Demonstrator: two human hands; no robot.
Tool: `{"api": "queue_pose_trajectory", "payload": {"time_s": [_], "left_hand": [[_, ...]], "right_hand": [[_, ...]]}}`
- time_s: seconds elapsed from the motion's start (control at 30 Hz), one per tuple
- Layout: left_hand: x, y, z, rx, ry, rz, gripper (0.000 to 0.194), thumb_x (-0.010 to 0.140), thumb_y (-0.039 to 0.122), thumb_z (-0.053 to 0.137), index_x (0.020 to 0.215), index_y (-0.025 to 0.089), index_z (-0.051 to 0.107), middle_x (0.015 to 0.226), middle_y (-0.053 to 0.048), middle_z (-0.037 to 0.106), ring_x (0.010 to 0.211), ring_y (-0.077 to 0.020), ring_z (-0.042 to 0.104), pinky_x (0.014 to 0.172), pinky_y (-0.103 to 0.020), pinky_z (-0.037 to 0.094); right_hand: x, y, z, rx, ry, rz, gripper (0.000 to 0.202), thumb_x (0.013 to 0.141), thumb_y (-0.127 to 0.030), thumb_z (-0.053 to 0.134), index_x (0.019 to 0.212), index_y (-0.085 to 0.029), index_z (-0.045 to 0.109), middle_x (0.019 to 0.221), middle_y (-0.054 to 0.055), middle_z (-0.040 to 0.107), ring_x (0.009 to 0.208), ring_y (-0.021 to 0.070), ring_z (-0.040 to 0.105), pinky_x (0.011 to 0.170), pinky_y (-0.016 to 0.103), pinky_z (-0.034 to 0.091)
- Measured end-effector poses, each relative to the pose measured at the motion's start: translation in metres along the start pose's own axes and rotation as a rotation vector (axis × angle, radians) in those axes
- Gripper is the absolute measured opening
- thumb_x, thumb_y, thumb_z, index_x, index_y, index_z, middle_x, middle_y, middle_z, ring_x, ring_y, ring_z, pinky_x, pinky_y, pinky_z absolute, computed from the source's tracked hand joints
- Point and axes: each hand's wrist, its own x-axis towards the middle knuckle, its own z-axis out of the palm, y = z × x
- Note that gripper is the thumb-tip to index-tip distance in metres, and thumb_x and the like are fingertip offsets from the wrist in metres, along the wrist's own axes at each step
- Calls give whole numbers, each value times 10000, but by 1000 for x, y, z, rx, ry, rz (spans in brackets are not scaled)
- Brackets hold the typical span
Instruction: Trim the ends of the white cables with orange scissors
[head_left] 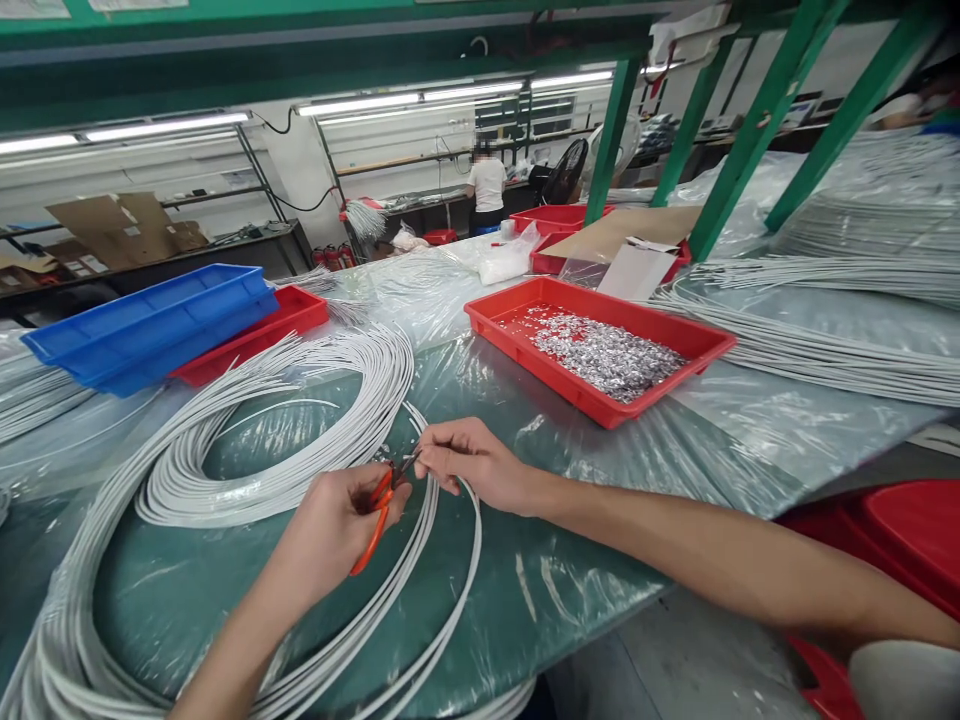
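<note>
Left of the red tray (540, 370) and nearer me, my left hand (337, 530) grips an orange-handled tool (383, 497), tips at what seems a white cable (478, 530), best kept steady and straight where my right hand (472, 465) pinches it.

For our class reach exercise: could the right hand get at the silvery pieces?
Probably yes: the silvery pieces lie uncovered in the red tray, nothing visibly between, though the right hand seems to pinch a cable.
</note>
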Motion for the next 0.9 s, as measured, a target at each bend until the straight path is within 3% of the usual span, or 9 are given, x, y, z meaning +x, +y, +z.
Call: {"api": "queue_pose_trajectory", "payload": {"time_s": [0.13, 0.23, 0.4, 0.57, 0.63, 0.73, 0.9], "left_hand": [[0, 0, -1, 90, 5, 33, 357, 855, 441, 519, 640, 175, 417, 637, 27, 384, 627, -118, 327, 570, -252, 256], [-1, 0, -1, 70, -7, 20, 352, 856, 445, 517, 644, 169, 469, 630, 18, 441, 614, -122, 382, 571, -247, 293], [-3, 5, 0, -80, -53, -88, 297, 806, 399, 609, 646, 161, 530, 643, -1, 583, 543, -114, 473, 538, -226, 362], [-2, 12, 2, -211, -118, -142, 295, 776, 351, 660, 588, 148, 560, 552, 6, 572, 457, -104, 505, 480, -208, 350], [-2, 12, 2, -245, -148, -147, 300, 794, 344, 657, 585, 145, 576, 530, 11, 557, 450, -104, 513, 465, -202, 341], [-2, 12, -1, -282, -123, -123, 270, 793, 323, 683, 608, 148, 595, 556, 16, 578, 456, -90, 511, 470, -189, 357], [-2, 11, -5, -329, 31, -69, 270, 796, 347, 723, 632, 158, 623, 567, 22, 582, 499, -84, 523, 502, -169, 407]], "right_hand": [[2, -2, -1, 364, -162, 226, 328, 804, -400, 725, 698, -131, 569, 537, -66, 369, 470, 73, 363, 485, 236, 330], [3, -2, -3, 441, -201, 297, 328, 777, -386, 760, 700, -130, 569, 543, -72, 361, 474, 72, 367, 480, 231, 336], [4, -2, -5, 73, -43, 20, 302, 791, -382, 738, 729, -128, 587, 592, -28, 520, 490, 82, 449, 500, 235, 354], [-4, -9, 3, -493, 188, -310, 174, 862, -202, 607, 701, -151, 565, 657, -18, 509, 611, 93, 444, 594, 237, 366], [-5, -9, 7, -617, 255, -411, 173, 867, -168, 578, 695, -154, 563, 652, -18, 494, 621, 98, 441, 604, 242, 363], [-5, -6, 10, -585, 292, -397, 176, 889, -203, 583, 721, -152, 572, 644, -19, 507, 600, 95, 442, 578, 233, 364], [-5, -2, 11, -506, 252, -315, 189, 891, -221, 602, 721, -145, 569, 630, -29, 507, 571, 82, 430, 547, 218, 353]]}}
